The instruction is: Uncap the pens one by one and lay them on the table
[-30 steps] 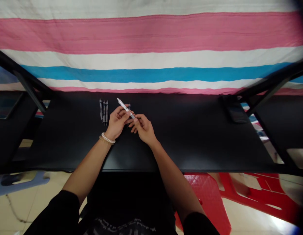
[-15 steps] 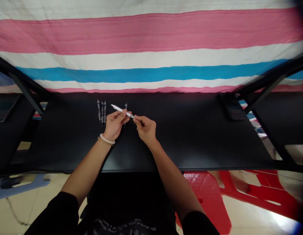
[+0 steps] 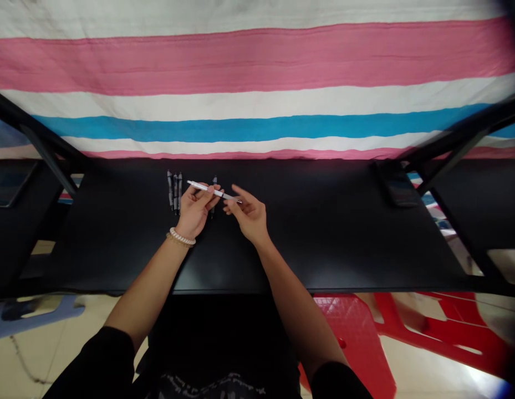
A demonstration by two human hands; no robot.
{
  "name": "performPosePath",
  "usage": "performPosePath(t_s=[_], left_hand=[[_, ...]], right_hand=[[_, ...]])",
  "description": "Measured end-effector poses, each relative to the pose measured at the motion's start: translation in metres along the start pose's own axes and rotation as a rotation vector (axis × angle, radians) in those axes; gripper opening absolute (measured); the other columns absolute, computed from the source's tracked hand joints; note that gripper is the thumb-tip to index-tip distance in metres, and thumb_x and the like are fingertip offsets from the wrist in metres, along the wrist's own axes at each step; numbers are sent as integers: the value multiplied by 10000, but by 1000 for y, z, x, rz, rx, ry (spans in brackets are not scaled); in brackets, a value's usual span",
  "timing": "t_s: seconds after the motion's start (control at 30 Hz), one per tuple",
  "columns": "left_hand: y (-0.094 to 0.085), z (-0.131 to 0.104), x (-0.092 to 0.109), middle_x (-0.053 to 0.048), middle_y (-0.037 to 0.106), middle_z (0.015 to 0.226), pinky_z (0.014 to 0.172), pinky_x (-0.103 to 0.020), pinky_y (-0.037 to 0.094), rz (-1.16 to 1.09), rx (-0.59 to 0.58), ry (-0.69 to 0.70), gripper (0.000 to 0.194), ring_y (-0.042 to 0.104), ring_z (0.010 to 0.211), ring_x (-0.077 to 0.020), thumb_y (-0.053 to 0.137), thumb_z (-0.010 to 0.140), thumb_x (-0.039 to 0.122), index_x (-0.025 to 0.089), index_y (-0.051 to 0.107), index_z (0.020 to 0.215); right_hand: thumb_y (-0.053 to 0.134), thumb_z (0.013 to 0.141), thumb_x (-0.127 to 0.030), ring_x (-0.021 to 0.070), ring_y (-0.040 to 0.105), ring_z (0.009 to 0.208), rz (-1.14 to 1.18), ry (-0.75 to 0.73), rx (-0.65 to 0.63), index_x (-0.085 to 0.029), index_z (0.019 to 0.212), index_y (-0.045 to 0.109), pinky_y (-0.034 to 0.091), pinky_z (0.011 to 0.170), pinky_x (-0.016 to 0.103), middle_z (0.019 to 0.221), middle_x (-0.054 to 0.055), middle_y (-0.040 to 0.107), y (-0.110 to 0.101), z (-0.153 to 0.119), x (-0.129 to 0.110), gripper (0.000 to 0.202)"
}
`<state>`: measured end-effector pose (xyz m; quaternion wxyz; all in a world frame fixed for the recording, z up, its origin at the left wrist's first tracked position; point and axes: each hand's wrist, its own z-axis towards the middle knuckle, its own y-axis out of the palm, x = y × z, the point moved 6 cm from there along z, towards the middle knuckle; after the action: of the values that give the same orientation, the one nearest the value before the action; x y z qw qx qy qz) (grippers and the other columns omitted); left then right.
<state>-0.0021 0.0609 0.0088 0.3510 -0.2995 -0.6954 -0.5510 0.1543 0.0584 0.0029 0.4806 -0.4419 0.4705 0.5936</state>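
My left hand (image 3: 195,211) pinches a white pen (image 3: 199,186) between thumb and fingers, a little above the black table. The pen slants, its white end up to the left and its grey end toward my right hand (image 3: 249,213). That right hand has its fingers apart, the index stretched out and the thumb beside the grey end; I cannot tell whether they touch. Three dark grey pens (image 3: 174,193) lie side by side to the left of my left hand. Another dark pen (image 3: 214,180) lies behind my left hand, partly hidden by it.
The black table (image 3: 324,233) spans the view, with a dark phone-like slab (image 3: 398,185) at its right end. A striped cloth (image 3: 257,61) hangs along the far edge. Black metal bars (image 3: 49,158) flank both sides. Red stools (image 3: 357,332) stand below the front edge.
The fingers of my right hand have opened from their pinch on the pen's grey end. The pen stays in my left hand, lying slightly flatter.
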Motion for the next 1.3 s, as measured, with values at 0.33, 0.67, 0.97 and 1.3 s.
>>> performPosePath(t_s=[0.33, 0.67, 0.97, 1.3], left_hand=[[3, 0, 0, -38, 790, 919, 868, -280, 610, -18, 1, -62, 265, 768, 891, -157, 869, 784, 305, 181, 656, 880], [0, 2, 4, -37, 782, 932, 891, -301, 610, 40, -10, -36, 256, 769, 910, -169, 863, 786, 302, 193, 646, 868], [0, 2, 2, -37, 781, 920, 850, -291, 610, 78, -5, -10, 271, 765, 880, -162, 868, 780, 330, 193, 655, 876], [-15, 10, 8, -16, 771, 895, 832, -249, 593, 11, 119, 49, 276, 760, 856, -135, 868, 783, 323, 193, 637, 862]], right_hand=[[714, 912, -422, 159, 703, 771, 1, -54, 19, -273, 1124, 781, 634, 762, 356, 935, 44, 734, 0, -2, -9, 268], [707, 919, -416, 180, 709, 833, -94, -80, 33, -263, 1018, 784, 640, 791, 378, 975, 55, 717, -1, -3, -12, 198], [688, 928, -477, 154, 704, 713, -56, -39, 32, -228, 1119, 773, 637, 691, 329, 892, 51, 747, 0, -3, -7, 325], [738, 891, -464, 173, 728, 733, -86, -44, 116, -226, 1051, 782, 642, 708, 349, 894, 54, 770, -6, -4, -11, 290]])
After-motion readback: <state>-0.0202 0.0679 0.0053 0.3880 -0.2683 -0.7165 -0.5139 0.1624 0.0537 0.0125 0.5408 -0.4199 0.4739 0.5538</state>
